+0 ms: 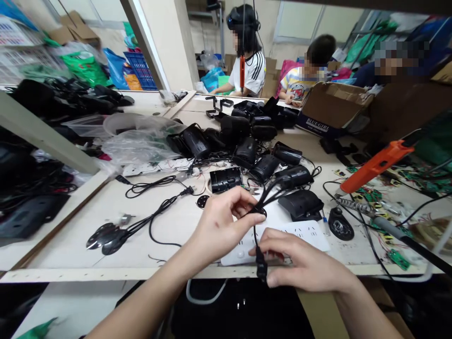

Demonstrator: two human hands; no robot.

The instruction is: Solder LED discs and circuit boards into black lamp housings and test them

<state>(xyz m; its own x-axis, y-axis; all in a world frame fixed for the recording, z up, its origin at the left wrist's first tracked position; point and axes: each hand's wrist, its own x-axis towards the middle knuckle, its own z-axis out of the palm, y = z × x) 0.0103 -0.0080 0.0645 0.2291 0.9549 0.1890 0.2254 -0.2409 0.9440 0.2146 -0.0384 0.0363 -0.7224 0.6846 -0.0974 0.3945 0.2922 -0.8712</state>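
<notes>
My left hand (229, 221) is closed in a pinch around a folded black power cord (270, 194), above a white power strip (310, 230). From its fingers one end of the cord hangs down to a black plug (261, 268). My right hand (296, 259) is beside this plug, its fingers apart and its thumb close to the plug's side. Whether the thumb touches it is hard to tell. Just beyond my hands lie a black plastic housing (300, 205) and another black housing with small posts (226, 179). A round black disc (202, 202) lies left of them.
More black housings (245, 150) are heaped mid-table. Another corded black piece (109, 238) lies left. An orange soldering iron (376, 167), a metal coil holder (356, 205) and green circuit boards (399, 258) are on the right. People sit across the table near a cardboard box (332, 106).
</notes>
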